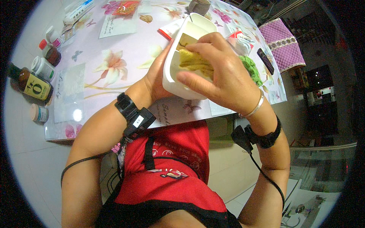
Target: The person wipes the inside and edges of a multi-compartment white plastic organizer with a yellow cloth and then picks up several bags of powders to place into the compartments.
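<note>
A white plastic box (185, 92) with rounded corners is tilted above the near part of the table. My left hand (156, 75) grips it along its left side, and most of those fingers are hidden behind the box. My right hand (225, 69) reaches into its opening and pinches a yellow cloth (194, 60) against the inside. The fingertips are partly hidden by the cloth and the hand's own back. A tan patch (186, 41) shows on the inside beyond the cloth; I cannot tell what it is. To the right of my right hand lies a green cloth (251, 68).
A flower-printed cover (114, 82) lies on the table. Several bottles, including a dark glass bottle (35, 85), stand at the left. Farther back are a mug (199, 7) and a red packet (127, 8). A black phone (265, 61) and plastic packet (240, 42) lie right.
</note>
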A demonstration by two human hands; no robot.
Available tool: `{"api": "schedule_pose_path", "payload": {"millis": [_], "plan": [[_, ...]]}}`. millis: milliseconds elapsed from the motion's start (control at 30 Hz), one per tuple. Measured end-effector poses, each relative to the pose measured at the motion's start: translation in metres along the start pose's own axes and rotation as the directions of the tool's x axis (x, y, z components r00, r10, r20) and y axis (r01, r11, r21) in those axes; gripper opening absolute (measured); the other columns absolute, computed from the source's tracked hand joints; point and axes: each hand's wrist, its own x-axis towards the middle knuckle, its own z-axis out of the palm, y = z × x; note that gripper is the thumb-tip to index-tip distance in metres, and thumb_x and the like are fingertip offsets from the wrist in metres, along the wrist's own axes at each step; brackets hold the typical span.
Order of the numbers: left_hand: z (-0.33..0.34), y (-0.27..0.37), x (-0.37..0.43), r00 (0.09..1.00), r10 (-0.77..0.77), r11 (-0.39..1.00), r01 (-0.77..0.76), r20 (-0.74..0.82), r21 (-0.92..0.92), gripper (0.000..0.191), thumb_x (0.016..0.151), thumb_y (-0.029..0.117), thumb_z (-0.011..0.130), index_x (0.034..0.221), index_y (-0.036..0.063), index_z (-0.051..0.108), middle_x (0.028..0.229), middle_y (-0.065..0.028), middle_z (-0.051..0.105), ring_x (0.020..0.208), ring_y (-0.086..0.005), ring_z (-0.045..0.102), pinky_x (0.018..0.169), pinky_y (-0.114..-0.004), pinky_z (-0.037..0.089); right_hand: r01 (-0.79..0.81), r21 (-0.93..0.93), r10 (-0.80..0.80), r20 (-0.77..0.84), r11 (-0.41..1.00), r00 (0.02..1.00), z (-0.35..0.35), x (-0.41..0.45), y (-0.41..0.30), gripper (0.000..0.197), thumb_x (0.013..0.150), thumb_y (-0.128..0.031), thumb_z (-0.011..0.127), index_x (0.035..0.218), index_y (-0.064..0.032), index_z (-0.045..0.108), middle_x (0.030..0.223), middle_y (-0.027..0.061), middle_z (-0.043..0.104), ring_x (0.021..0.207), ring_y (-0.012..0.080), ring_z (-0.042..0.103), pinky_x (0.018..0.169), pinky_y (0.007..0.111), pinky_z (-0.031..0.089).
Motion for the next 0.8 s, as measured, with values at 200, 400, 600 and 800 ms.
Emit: {"api": "schedule_pose_path", "payload": {"millis": [200, 400, 600, 800], "plan": [[0.002, 0.001, 0.000, 0.994, -0.024, 0.999, 0.026, -0.104, 0.022, 0.067, 0.107, 0.067, 0.038, 0.151, 0.0177, 0.050, 0.142, -0.0142, 0.063, 0.126, -0.0310, 0.066, 0.105, -0.053, 0.056, 0.195, -0.009, -0.195, -0.032, 0.981, 0.980, 0.015, 0.012, 0.011, 0.025, 0.084, -0.002, 0.075, 0.108, -0.0004, 0.069, 0.114, 0.0162, 0.062, 0.103, 0.0361, 0.064, 0.088, 0.041, 0.055], [0.011, -0.001, -0.006, 0.971, -0.045, 0.996, 0.060, -0.237, 0.059, 0.060, 0.107, 0.060, 0.045, 0.146, 0.0144, 0.054, 0.140, -0.0121, 0.065, 0.124, -0.0281, 0.067, 0.105, -0.051, 0.057, 0.169, -0.192, -0.184, -0.062, 0.967, 0.981, 0.038, 0.027, 0.008, 0.024, 0.082, -0.007, 0.076, 0.100, -0.0036, 0.061, 0.107, 0.0153, 0.061, 0.098, 0.0356, 0.066, 0.083, 0.043, 0.056], [0.017, -0.001, -0.010, 0.985, -0.082, 0.996, 0.085, -0.153, 0.016, 0.056, 0.107, 0.054, 0.050, 0.142, 0.0106, 0.056, 0.138, -0.0140, 0.066, 0.124, -0.0280, 0.067, 0.107, -0.052, 0.055, 0.105, -0.478, -0.101, 0.033, 0.872, 0.994, 0.044, 0.035, 0.002, 0.021, 0.086, -0.016, 0.070, 0.100, -0.0027, 0.063, 0.097, 0.0161, 0.067, 0.087, 0.0324, 0.071, 0.070, 0.041, 0.061], [0.016, 0.001, -0.010, 0.983, -0.081, 0.996, 0.085, -0.165, 0.016, 0.059, 0.107, 0.056, 0.049, 0.143, 0.0088, 0.056, 0.136, -0.0150, 0.068, 0.124, -0.0293, 0.068, 0.108, -0.052, 0.055, 0.053, -0.480, 0.000, 0.110, 0.876, 0.994, 0.041, 0.036, 0.000, 0.021, 0.087, -0.016, 0.070, 0.101, -0.0023, 0.062, 0.094, 0.0161, 0.069, 0.086, 0.0321, 0.074, 0.070, 0.041, 0.061]]}}
